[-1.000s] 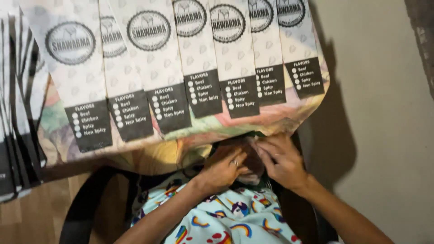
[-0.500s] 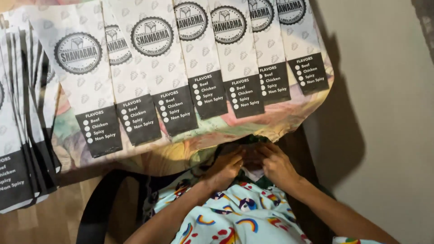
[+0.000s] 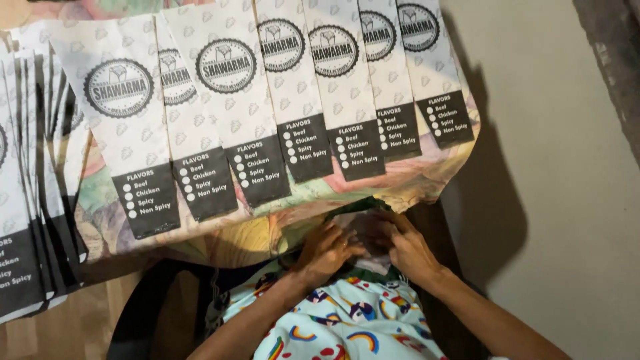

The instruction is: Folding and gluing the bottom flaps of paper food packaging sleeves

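Note:
My left hand (image 3: 325, 252) and my right hand (image 3: 405, 248) meet in my lap, just under the table's edge, with fingers curled around something dark and small that the shadow hides. Both rest above my light blue rainbow-patterned clothing (image 3: 347, 320). Above them several long white paper bags (image 3: 230, 100) with round black logos and black bottom panels lie side by side in an overlapping row on the table.
A pastel patterned cloth (image 3: 220, 237) covers the table and hangs over its edge. Another stack of the same white bags (image 3: 27, 220) sits at the left. A grey floor (image 3: 560, 200) lies to the right, wooden floor (image 3: 60, 333) at lower left.
My view has shifted, so the bags and table slid right and up in the frame. My hands stay together in my lap, fingers working slightly.

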